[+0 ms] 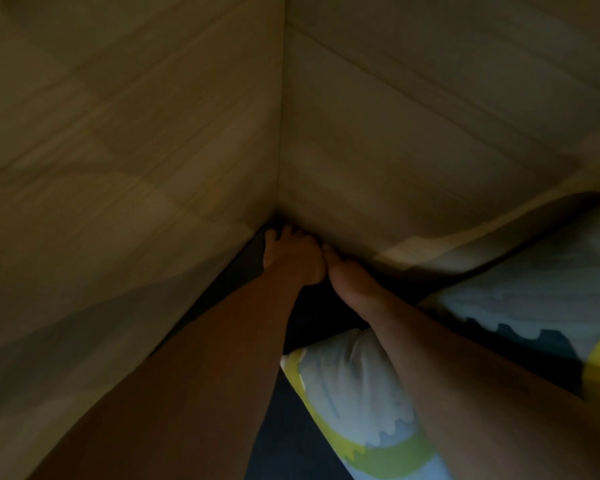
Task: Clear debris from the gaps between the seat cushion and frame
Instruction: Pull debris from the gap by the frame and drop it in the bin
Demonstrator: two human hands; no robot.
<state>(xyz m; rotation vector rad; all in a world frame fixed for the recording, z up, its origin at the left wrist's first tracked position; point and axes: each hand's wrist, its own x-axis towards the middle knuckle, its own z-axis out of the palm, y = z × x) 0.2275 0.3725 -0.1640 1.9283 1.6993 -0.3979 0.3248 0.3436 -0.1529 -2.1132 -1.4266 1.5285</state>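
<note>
The scene is dark and blurred. Two tan wood-grain frame panels meet in a corner [279, 188]. Below it lies the dark seat cushion [312, 317]. My left hand [290, 259] reaches into the corner gap, fingers curled and tips pressed down between cushion and frame. My right hand [352, 282] lies beside it, touching it, its fingertips pushed into the gap under the right panel [395, 188]. No debris can be made out. Whether either hand holds anything is hidden.
A pillow [357, 403] with white, blue and yellow-green pattern lies on the seat under my right forearm. A second patterned cushion [534, 299] rests at the right against the right panel. The left panel [118, 168] fills the left side.
</note>
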